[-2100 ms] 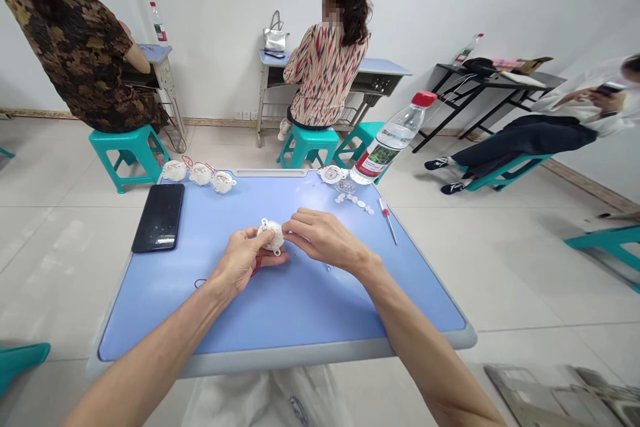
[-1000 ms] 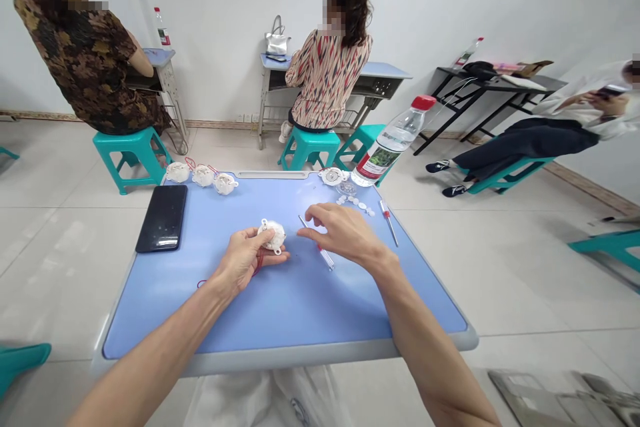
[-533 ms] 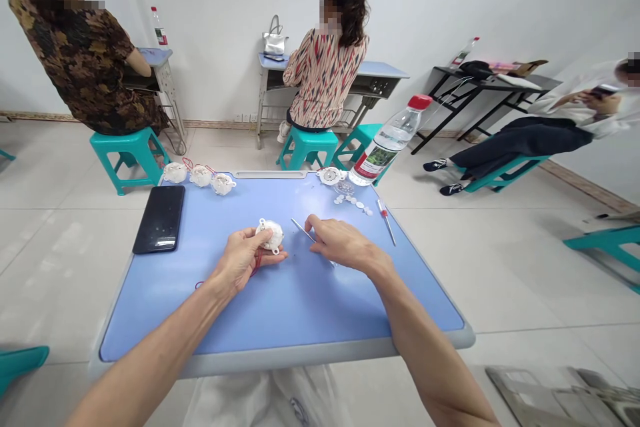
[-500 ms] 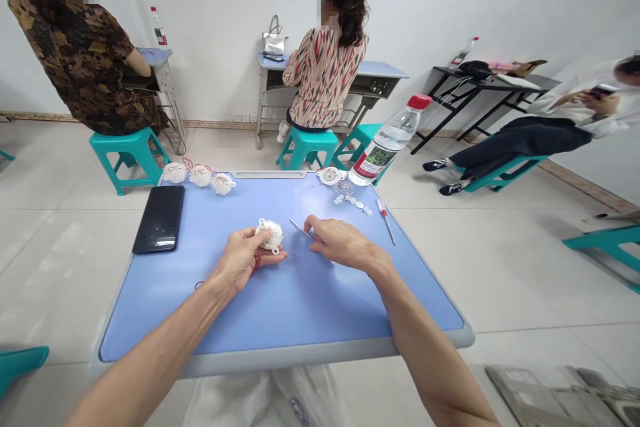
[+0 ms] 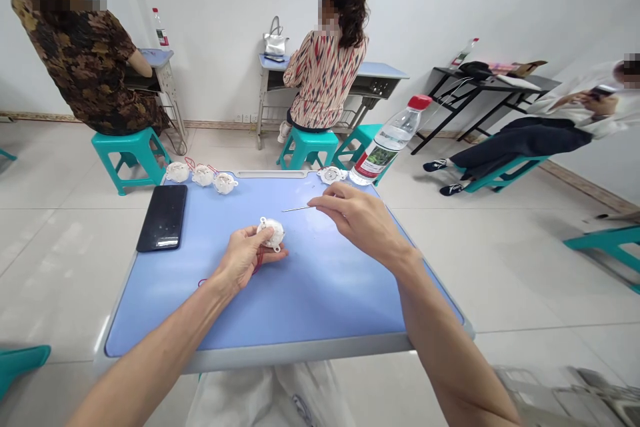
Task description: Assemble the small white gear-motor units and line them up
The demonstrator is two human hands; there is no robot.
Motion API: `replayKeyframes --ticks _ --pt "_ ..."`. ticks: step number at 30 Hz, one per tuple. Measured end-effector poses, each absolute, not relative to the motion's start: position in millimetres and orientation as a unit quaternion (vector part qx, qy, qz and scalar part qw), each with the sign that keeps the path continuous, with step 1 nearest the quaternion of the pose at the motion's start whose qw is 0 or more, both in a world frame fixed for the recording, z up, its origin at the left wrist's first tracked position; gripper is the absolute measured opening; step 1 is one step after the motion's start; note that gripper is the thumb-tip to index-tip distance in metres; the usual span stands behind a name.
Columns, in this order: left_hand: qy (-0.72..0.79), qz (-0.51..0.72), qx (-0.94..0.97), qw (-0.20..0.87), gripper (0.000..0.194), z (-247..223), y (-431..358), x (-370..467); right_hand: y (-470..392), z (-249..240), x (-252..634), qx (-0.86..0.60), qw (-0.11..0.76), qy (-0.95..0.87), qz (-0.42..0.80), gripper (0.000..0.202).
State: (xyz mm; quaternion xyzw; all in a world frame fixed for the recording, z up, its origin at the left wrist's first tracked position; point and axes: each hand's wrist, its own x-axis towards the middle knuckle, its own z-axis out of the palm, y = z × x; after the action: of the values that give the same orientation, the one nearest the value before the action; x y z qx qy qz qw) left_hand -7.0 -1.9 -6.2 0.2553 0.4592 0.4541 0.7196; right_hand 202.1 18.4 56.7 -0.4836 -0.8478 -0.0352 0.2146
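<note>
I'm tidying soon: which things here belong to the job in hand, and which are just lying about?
In the job:
white round piece, in the left hand
thin metal tool, in the right hand
likely four similar white pieces

Likely just lying about:
black phone
red-capped bottle

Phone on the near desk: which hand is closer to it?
Left. The left hand, holding a white disc, is right of the phone, not touching it; the right hand is farther right.

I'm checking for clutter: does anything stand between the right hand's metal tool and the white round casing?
Nothing visible does: blue desktop shows between the metal tool in the right hand and the white round casing. The left hand holds the casing, its thumb covering part of it.
</note>
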Motion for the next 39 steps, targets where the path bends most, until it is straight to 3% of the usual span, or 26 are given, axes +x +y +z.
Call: replayKeyframes --ticks 7,11,17,24,39 --pt "0.459 0.446 0.27 0.719 0.015 -4.0 -2.6 -6.8 4.8 93.8 196.0 -0.399 0.105 -0.898 -0.153 0.018" --pt "0.454 0.448 0.274 0.72 0.014 -3.6 -3.5 -6.3 4.8 104.7 191.0 -0.368 0.048 -0.903 -0.217 0.025" --pt "0.443 0.46 0.274 0.719 0.015 -5.5 -2.6 -6.8 4.0 109.7 180.9 -0.258 0.054 -0.933 -0.244 0.033" --pt "0.448 0.456 0.281 0.716 0.012 -4.5 -2.0 -6.1 5.9 113.3 173.1 -0.142 0.015 -0.925 -0.353 0.025" --pt "0.441 0.457 0.291 0.716 0.015 -8.0 -0.9 -6.5 16.6 116.7 160.9 -0.104 -0.02 -0.931 -0.349 0.023"
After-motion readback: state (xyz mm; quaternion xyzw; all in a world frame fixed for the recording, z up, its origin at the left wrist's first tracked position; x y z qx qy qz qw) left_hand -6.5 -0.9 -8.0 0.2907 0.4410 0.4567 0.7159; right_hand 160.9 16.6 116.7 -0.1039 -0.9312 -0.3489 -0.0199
